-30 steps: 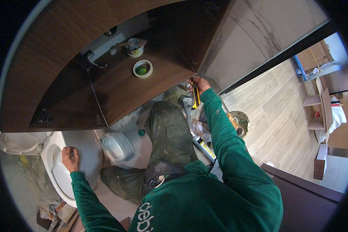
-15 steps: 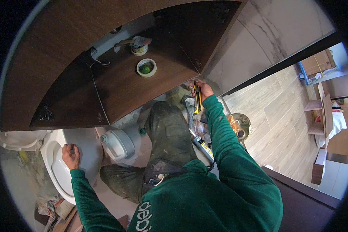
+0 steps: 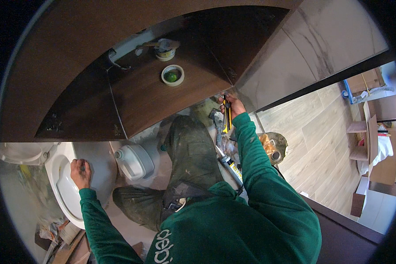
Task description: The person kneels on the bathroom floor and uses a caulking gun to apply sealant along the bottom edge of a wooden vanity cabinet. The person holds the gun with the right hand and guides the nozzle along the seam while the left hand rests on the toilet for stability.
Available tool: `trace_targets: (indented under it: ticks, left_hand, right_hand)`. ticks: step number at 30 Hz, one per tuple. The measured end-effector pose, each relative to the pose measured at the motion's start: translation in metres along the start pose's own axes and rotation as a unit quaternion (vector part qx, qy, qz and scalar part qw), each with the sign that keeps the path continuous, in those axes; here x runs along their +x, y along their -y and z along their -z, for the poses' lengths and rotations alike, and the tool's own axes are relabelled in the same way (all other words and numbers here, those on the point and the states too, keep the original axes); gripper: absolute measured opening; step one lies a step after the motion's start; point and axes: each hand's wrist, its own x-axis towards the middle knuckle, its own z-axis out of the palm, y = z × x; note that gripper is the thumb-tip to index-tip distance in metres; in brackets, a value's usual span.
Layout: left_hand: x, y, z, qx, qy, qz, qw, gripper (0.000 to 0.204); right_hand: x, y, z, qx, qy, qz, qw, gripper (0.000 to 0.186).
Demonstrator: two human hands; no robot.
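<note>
My right hand (image 3: 233, 107) grips a yellow-and-black utility knife (image 3: 226, 115) near the front right corner of the dark wooden cabinet (image 3: 158, 110). My left hand (image 3: 80, 173) is on the rim of a white toilet (image 3: 64, 189), fingers curled. On the cabinet's lower board stand a white roll of tape (image 3: 166, 78) with something green inside and a tub (image 3: 165, 56) topped by a tool and pale material. A white plastic jug (image 3: 135, 163) is beside my leg. A sealant tube (image 3: 232, 169) lies below my right hand.
A loose toilet seat (image 3: 22, 152) is at left. Marbled tile wall (image 3: 317, 44) borders the cabinet. Beyond a doorway are wood-look flooring (image 3: 312, 145), shelving pieces (image 3: 361, 141) and white bags (image 3: 383, 149). A stained round object (image 3: 273, 147) and debris (image 3: 64, 233) lie on the floor.
The view has shifted slightly, moving the cabinet up and right. My right hand with the knife sits a little lower and farther right in view; my left hand stays on the toilet.
</note>
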Motion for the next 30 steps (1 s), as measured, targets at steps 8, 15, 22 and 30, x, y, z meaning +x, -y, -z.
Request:
trace_targets:
  ticks: [8,15,22,30]
  left_hand:
    - [-0.002,0.001,0.0,-0.008,0.002,0.014,1.0,0.008]
    - [-0.003,0.003,0.0,-0.037,-0.005,-0.009,0.999,0.008]
    - [-0.003,0.001,0.0,-0.046,-0.01,0.007,0.999,0.007]
    - [-0.002,0.0,0.001,-0.023,-0.003,0.004,1.0,0.006]
  right_hand:
    - [0.014,-0.007,0.001,0.004,0.004,-0.005,1.0,0.014]
    - [0.014,-0.028,-0.024,-0.041,0.015,-0.04,0.998,0.018]
    - [-0.008,-0.01,-0.01,-0.026,0.005,-0.004,1.0,0.026]
    - [-0.001,-0.012,-0.004,-0.017,0.009,0.004,1.0,0.025]
